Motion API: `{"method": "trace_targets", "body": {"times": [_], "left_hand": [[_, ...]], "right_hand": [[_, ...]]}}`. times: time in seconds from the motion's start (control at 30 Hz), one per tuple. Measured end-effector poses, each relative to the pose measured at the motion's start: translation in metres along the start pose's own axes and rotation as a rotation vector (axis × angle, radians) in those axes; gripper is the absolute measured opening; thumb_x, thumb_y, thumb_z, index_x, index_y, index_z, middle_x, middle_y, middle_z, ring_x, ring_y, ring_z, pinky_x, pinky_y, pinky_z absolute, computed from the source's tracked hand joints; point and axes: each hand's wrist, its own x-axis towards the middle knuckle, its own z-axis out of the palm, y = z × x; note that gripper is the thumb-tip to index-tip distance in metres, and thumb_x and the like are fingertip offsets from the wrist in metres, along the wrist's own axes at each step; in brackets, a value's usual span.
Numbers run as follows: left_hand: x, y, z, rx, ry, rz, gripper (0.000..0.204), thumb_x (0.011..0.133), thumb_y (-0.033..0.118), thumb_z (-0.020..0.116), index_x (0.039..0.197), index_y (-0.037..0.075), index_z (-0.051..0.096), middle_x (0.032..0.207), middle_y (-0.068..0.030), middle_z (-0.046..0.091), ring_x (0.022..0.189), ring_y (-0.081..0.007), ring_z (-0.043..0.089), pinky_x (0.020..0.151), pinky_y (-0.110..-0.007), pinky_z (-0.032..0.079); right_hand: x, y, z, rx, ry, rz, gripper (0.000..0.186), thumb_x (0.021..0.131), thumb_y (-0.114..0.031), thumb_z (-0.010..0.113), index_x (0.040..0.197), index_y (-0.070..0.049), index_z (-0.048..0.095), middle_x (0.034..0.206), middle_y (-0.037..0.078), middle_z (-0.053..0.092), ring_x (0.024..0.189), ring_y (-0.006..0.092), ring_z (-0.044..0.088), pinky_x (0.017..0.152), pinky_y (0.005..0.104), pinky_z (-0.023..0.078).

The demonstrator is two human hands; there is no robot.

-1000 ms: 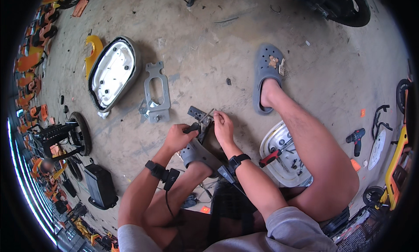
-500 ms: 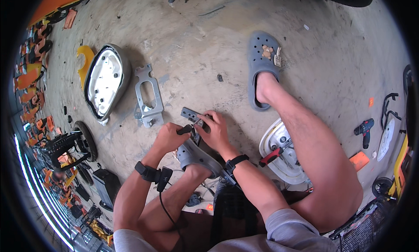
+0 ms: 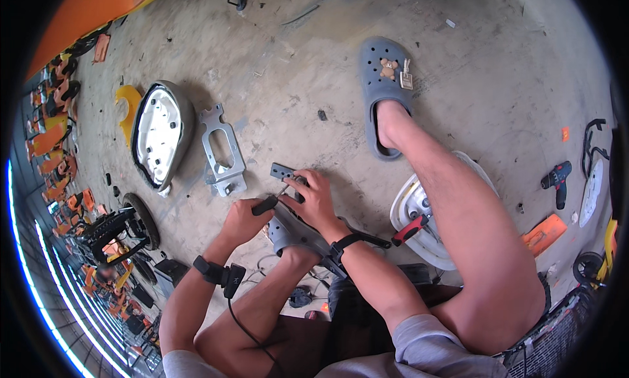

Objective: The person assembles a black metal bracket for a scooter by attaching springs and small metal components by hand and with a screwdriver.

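Observation:
My left hand [image 3: 242, 221] is closed around the black handle of a screwdriver [image 3: 265, 205]. Its thin metal shaft points up and right toward my right hand [image 3: 314, 200]. Those right fingers are wrapped around a dark metal bracket [image 3: 282, 171] with a row of holes at its far end. A long dark arm [image 3: 370, 237], seemingly part of the same piece, comes out beneath my right wrist. The bracket lies over the grey clog on my left foot [image 3: 283, 230]. My fingers hide where the shaft's tip meets it.
An upturned seat [image 3: 158, 139] lies left beside a yellow part [image 3: 130, 109] and a silver frame plate [image 3: 223, 152]. By my right leg are a white seat base [image 3: 405, 211] and a red-handled tool [image 3: 411, 230]. Farther right lie a drill [image 3: 557, 181] and an orange panel [image 3: 545, 234].
My left hand has drawn back down and left with the screwdriver, so more of its shaft shows. The bracket has turned slightly in my right hand, and its long arm now shows beyond the wrist.

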Motion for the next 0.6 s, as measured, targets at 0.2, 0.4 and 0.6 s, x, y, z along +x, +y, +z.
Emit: {"method": "trace_targets", "body": {"times": [0.2, 0.4, 0.6], "left_hand": [[-0.008, -0.006, -0.009, 0.007, 0.039, 0.034, 0.036, 0.076, 0.025, 0.072, 0.104, 0.001, 0.071, 0.072, -0.0185, 0.066, 0.065, -0.0237, 0.066, 0.065, -0.034, 0.051], [-0.008, -0.008, -0.013, 0.023, 0.068, 0.007, 0.037, 0.073, 0.024, 0.073, 0.101, 0.000, 0.071, 0.071, -0.0160, 0.067, 0.063, -0.0228, 0.066, 0.064, -0.033, 0.051], [-0.001, 0.021, -0.013, 0.074, 0.184, -0.018, 0.036, 0.069, 0.021, 0.072, 0.098, 0.000, 0.073, 0.072, -0.0168, 0.069, 0.064, -0.0260, 0.068, 0.064, -0.035, 0.053]], "right_hand": [[0.003, 0.007, 0.001, 0.013, 0.068, 0.023, 0.028, 0.074, -0.012, 0.074, 0.101, -0.008, 0.068, 0.101, 0.007, 0.060, 0.101, 0.0284, 0.056, 0.084, 0.0418, 0.045], [0.000, 0.008, 0.007, 0.018, 0.121, 0.119, 0.035, 0.071, -0.016, 0.078, 0.102, -0.007, 0.063, 0.101, 0.009, 0.060, 0.100, 0.0307, 0.055, 0.086, 0.0419, 0.044], [-0.008, 0.010, 0.012, -0.027, 0.121, 0.178, 0.046, 0.073, -0.022, 0.079, 0.110, -0.006, 0.057, 0.106, 0.012, 0.058, 0.100, 0.0330, 0.054, 0.088, 0.0427, 0.043]]}}
